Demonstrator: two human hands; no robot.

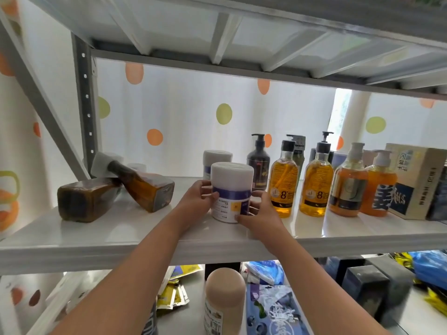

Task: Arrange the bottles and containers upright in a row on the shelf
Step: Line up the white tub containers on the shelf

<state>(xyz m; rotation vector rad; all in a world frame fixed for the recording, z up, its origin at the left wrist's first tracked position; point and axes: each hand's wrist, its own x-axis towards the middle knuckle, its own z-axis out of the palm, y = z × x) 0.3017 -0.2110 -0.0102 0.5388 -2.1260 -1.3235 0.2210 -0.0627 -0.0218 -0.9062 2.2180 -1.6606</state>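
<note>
Both hands are cupped around a white jar with a purple label band, which stands on the white shelf. The left hand curls around the jar's left side, fingers partly spread and pressed against the purple band, thumb on the front. The right hand wraps the lower right side, thumb lying across the front near the jar's base and fingers reaching behind it. Together they grip the jar between them.

The jar is upright, its long axis vertical, its broad white lid on top and its base touching the shelf near the front edge. Just behind the jar stands a second white jar of the same kind, also upright.

Right of the held jar an upright row runs along the shelf: a dark pump bottle set further back, then two clear bottles of yellow liquid with black caps, then two orange pump bottles, and beyond them a printed carton.

Left of the jar, well apart from it, two brown bottles lie tipped over. The nearer brown bottle lies on its side with its base toward the camera. The other brown bottle leans across it, its white cap pointing up and to the left.
</note>
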